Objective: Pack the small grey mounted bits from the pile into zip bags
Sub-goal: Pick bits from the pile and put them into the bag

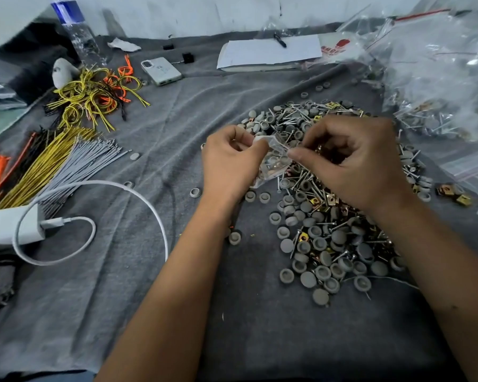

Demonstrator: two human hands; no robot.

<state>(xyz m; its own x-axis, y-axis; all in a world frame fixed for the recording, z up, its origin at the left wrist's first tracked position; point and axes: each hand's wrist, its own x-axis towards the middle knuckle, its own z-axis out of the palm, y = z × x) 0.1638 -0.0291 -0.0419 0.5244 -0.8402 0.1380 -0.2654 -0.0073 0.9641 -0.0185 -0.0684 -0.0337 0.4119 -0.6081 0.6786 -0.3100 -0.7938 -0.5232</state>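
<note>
A pile of small grey round bits [320, 238], mixed with screws and brass clips, spreads over the grey cloth [149, 285] from centre to right. Above the pile I hold a small clear zip bag [273, 161] that has a few pieces inside. My left hand [229, 164] pinches the bag's left top edge. My right hand [353, 164] pinches the bag's right top edge between thumb and fingers, and the hand covers part of the pile. Whether the bag's mouth is sealed cannot be told.
Filled and empty clear zip bags [439, 86] are heaped at the right. Bundles of yellow, grey and orange cable ties [66, 158] lie at the left, near a white charger and cable [25, 227]. A phone [160, 70], a water bottle [79, 34] and a notepad [268, 52] sit at the back.
</note>
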